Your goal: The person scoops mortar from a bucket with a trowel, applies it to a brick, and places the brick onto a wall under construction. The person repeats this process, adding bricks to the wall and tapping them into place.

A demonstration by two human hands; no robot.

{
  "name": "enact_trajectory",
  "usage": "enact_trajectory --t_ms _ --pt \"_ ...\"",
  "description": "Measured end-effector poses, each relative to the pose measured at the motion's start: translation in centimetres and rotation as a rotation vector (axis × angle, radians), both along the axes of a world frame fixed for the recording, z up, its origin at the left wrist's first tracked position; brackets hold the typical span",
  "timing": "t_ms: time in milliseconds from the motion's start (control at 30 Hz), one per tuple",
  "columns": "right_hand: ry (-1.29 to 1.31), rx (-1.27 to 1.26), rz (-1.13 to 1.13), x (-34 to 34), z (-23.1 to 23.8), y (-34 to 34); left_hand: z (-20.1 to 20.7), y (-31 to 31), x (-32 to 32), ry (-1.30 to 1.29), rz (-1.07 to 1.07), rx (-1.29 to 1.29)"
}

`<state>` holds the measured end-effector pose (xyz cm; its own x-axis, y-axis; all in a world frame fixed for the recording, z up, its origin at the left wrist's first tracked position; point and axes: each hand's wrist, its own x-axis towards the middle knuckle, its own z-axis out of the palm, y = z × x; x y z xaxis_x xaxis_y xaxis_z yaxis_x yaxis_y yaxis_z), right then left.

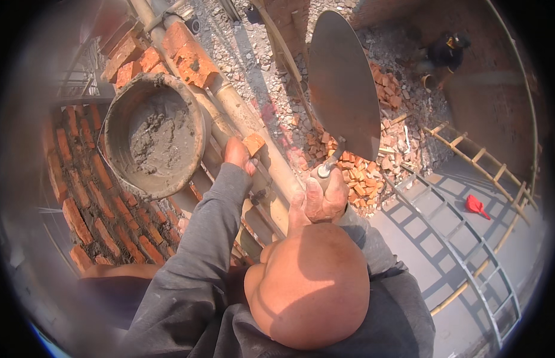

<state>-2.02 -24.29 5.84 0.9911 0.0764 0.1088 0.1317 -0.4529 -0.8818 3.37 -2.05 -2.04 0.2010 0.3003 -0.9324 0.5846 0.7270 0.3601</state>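
My right hand (pixel 325 200) wrapped round trowel (pixel 344 83) handle, blade raised ahead. My left hand (pixel 238 156) appears closed on brick piece (pixel 253 144), just right of bucket (pixel 121 122); fingers partly hidden. Step, I judge: laying bricks, between scoops. Next move likely calls for blade swung left into mortar (pixel 161 140). Surface left: rough brickwork (pixel 101 197), uneven joints. Bamboo poles (pixel 247 117) alongside. Far: rubble (pixel 235 59), person (pixel 446 55) at right. Near right: grey floor, metal ladder (pixel 470 277).
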Motion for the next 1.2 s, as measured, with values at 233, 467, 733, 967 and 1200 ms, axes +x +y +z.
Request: enact_trajectory --t_ms 233,467,733,967,1200 --pt "0.223 -0.046 0.063 0.1 1.3 0.8 0.2 -0.2 -0.2 -0.018 -0.033 0.032" --pt "0.328 -0.218 0.273 -0.1 -0.7 0.6 0.6 -0.5 0.9 -0.038 -0.006 0.07" --pt "0.312 -0.047 0.195 -0.1 -0.1 0.7 -0.9 0.4 -0.5 -0.069 -0.093 0.024" --pt "0.096 0.12 -0.006 0.1 -0.2 -0.2 -1.9 0.4 -0.6 0.042 -0.062 0.069" --pt "0.06 0.122 0.115 0.3 0.6 -1.1 0.1 0.0 -0.2 0.097 -0.136 0.047"
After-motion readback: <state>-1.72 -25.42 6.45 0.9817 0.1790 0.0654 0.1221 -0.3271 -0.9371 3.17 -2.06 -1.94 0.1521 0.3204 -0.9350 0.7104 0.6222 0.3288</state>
